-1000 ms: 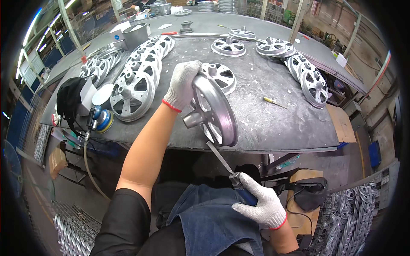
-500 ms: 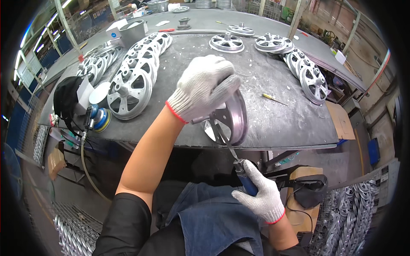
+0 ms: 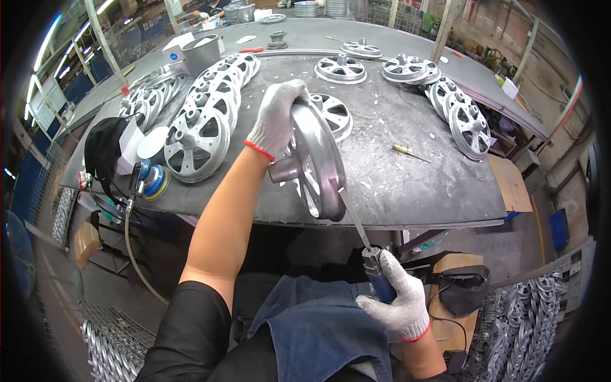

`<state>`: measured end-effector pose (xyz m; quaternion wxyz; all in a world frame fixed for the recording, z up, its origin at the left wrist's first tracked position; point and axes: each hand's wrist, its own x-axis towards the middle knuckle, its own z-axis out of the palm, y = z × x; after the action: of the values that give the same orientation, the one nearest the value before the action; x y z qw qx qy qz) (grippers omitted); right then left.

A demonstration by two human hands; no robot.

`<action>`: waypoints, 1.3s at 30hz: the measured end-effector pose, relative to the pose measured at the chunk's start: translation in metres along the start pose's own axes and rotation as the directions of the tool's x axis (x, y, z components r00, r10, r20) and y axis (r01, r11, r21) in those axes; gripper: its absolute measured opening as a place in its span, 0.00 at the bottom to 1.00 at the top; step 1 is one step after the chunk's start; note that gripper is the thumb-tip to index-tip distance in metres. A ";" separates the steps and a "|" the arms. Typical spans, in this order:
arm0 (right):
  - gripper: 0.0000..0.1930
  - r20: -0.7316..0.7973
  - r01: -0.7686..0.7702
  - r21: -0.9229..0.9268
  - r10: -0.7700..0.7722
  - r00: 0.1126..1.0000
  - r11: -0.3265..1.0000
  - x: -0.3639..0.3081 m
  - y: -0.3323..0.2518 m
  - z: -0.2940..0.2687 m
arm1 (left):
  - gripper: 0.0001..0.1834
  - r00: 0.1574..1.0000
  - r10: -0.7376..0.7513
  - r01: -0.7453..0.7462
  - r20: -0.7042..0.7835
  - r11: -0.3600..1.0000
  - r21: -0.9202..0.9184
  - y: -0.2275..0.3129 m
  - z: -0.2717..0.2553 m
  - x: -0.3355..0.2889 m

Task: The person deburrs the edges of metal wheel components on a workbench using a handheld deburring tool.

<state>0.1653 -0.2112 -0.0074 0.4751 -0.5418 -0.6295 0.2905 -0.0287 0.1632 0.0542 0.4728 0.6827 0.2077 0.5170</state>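
In gloved fingers, my left hand grips the upper rim of a silver spoked metal wheel. The wheel stands on edge, tilted, near the table's front edge, its hub pointing left. My right hand, gloved too, is wrapped around the blue handle of a file with a long flat metal blade. The blade's tip meets the wheel's rim low on its right side; whether it presses there I cannot tell. Just behind, another spoked wheel lies flat, partly covered by the held one.
Rows of overlapping wheels line the left and right of the grey table. A yellow-handled screwdriver and metal chips lie on it. A blue disc sander with a hose sits at the left edge. Wire baskets of parts flank me.
The wheel has turned and shifted left, bringing its outer rim toward me. My left hand moved left with it. The file's blade has gone from the spoke opening to the rim.
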 end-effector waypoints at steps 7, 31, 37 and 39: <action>0.45 0.000 -0.126 -0.054 0.126 0.992 0.991 0.009 -0.014 0.006 | 0.20 1.000 0.008 -0.007 -0.011 1.000 0.010 -0.016 -0.001 -0.005; 0.59 -0.043 -0.204 0.316 0.229 0.973 0.927 0.001 0.008 0.009 | 0.27 0.933 0.356 -0.351 0.045 0.880 0.319 -0.110 -0.039 -0.028; 0.53 -0.085 -0.340 0.188 0.360 0.929 0.921 -0.025 0.022 -0.008 | 0.33 0.882 0.254 -0.471 0.397 0.497 0.729 0.028 0.008 -0.018; 0.51 -0.068 -0.324 0.035 0.326 0.943 0.945 -0.023 0.026 -0.009 | 0.23 0.870 -0.088 -0.370 0.485 0.533 0.761 0.062 0.022 0.015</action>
<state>0.1831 -0.2286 -0.0336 0.4495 -0.6430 -0.5104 0.3522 -0.0156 0.1359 0.1143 0.0800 0.9415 0.2497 0.2117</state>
